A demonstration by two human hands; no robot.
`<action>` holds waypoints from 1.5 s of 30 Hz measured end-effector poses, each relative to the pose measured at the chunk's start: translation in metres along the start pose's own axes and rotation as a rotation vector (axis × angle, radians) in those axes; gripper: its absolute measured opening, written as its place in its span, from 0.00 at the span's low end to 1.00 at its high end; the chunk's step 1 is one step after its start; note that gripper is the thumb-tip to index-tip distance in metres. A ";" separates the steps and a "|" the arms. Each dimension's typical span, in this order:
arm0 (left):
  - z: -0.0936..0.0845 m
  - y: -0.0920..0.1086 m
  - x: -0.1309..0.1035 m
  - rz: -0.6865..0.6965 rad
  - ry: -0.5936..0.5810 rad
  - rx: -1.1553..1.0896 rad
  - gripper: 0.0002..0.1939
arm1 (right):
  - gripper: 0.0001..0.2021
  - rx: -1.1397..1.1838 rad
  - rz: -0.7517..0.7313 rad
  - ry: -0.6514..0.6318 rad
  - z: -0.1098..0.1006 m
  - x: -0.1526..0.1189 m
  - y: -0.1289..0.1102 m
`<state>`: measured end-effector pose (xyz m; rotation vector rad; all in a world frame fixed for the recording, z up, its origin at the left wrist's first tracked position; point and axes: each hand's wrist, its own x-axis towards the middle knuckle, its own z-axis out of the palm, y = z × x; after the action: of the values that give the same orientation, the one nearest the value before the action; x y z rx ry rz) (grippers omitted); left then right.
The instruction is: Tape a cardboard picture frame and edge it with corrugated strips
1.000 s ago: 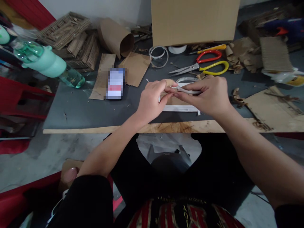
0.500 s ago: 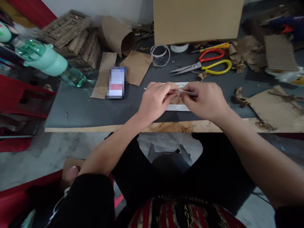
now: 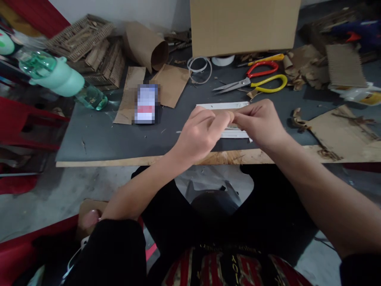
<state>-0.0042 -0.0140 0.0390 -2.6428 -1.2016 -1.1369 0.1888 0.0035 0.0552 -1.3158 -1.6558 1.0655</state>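
Two bare hands meet at the fingertips above a white-edged panel (image 3: 235,134), which lies flat near the front edge of the grey table (image 3: 119,145). Fingers of the left hand (image 3: 202,131) are bent and drawn in, its forefinger tip reaching the tips of the right hand (image 3: 260,121); the right has its thumb and forefinger brought close together, the rest curled. Whatever may be between the fingertips is hidden, so I cannot tell what either hand has hold of. The panel is brown between its white strips and partly covered by both hands. A pale sliver (image 3: 178,132) shows just left of the left hand. Beyond the panel are scissors (image 3: 245,82) with one red and one yellow handle, blades pointing left; behind them lies a yellow-handled tool (image 3: 266,59). Farther left stand two thin rings (image 3: 197,72), one overlapping the other, in front of a box (image 3: 245,28). The phone (image 3: 145,104), its screen blurred out, lies partly over ribbed card (image 3: 123,99); a tilted bottle (image 3: 67,81) appears farther left, near stacked trays (image 3: 80,35).
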 end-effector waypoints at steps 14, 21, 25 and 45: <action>0.023 -0.011 0.015 0.257 0.337 0.061 0.19 | 0.15 0.250 0.152 0.122 0.000 0.012 0.002; 0.017 0.003 0.016 0.219 0.418 -0.039 0.21 | 0.16 0.218 0.261 0.224 -0.007 0.018 -0.013; 0.000 0.026 -0.001 -0.066 0.232 -0.304 0.20 | 0.13 0.124 0.167 0.606 -0.047 0.036 0.004; 0.032 -0.020 0.001 -0.608 -0.135 -0.782 0.14 | 0.06 0.154 0.051 0.020 -0.004 0.028 0.024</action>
<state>0.0027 0.0103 0.0112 -2.9730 -2.0248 -1.8608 0.1960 0.0343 0.0362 -1.2692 -1.5008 1.1822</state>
